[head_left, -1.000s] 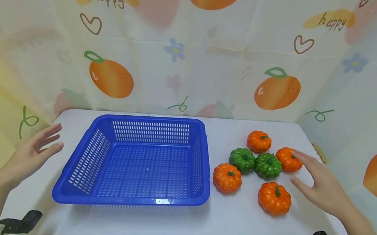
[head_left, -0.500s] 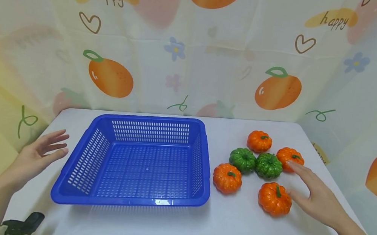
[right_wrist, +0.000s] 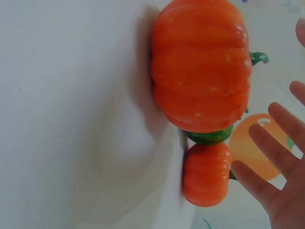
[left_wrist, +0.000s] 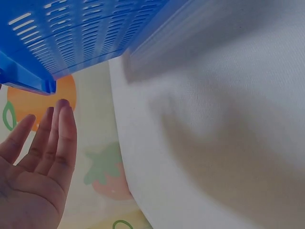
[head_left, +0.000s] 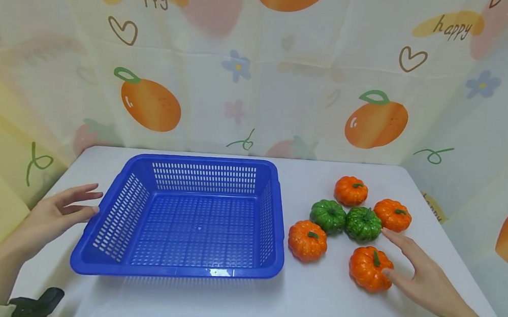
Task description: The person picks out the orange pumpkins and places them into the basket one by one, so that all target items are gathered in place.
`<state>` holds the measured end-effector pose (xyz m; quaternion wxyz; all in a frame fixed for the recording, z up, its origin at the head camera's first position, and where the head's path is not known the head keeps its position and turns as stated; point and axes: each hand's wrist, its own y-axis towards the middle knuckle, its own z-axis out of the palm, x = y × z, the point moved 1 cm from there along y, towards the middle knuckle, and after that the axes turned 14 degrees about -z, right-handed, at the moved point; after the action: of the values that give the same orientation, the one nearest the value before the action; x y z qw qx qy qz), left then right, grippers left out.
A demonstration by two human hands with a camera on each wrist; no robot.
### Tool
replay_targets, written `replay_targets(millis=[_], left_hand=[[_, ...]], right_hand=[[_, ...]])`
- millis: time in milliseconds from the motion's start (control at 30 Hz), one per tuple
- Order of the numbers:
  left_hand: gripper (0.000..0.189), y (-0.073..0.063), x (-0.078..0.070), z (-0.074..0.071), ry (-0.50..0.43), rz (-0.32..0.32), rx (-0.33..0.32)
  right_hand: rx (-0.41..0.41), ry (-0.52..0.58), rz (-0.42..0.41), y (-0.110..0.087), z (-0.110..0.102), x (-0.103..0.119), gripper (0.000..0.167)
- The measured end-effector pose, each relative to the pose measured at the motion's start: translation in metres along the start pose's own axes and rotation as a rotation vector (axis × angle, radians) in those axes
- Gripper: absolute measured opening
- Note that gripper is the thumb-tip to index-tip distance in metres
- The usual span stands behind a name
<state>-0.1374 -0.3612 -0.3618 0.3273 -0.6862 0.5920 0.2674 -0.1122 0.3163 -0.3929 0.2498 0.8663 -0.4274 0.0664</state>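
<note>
A blue plastic basket (head_left: 174,275) with slotted walls stands on the white table. My left hand (head_left: 57,216) is at its left side, fingers extended, with the fingertips right at the rim; the left wrist view shows the fingers (left_wrist: 66,138) straight below the basket's edge (left_wrist: 28,86). My right hand (head_left: 426,277) hovers with fingers spread beside the nearest orange pumpkin (head_left: 369,271), its thumb overlapping that pumpkin in the head view. In the right wrist view this pumpkin (right_wrist: 200,67) is large and close, and the hand (right_wrist: 286,181) holds nothing.
Several more small pumpkins lie right of the basket: a green one (head_left: 328,216), another green one (head_left: 362,224), and orange ones at the left (head_left: 308,241), back (head_left: 351,191) and right (head_left: 393,215). A patterned curtain (head_left: 262,77) hangs behind the table (head_left: 239,315).
My left hand has moved right, up to the basket's rim. My right hand has come down and nearer, from the right-hand orange pumpkin to the nearest one. Basket and pumpkins stay put.
</note>
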Motion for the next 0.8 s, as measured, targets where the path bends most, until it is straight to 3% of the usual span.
replay_targets(millis=[300, 433, 800], left_hand=[[0.064, -0.001, -0.001, 0.003, 0.051, -0.064, 0.015], [0.064, 0.000, -0.001, 0.003, 0.057, -0.059, 0.014], [0.064, 0.001, -0.006, 0.006, 0.077, -0.124, 0.054]], right_hand=[[-0.015, -0.002, -0.034, -0.005, 0.007, 0.002, 0.080], [-0.022, 0.000, -0.049, -0.007, 0.009, 0.001, 0.081], [-0.045, 0.082, -0.084, -0.011, 0.013, -0.001, 0.082]])
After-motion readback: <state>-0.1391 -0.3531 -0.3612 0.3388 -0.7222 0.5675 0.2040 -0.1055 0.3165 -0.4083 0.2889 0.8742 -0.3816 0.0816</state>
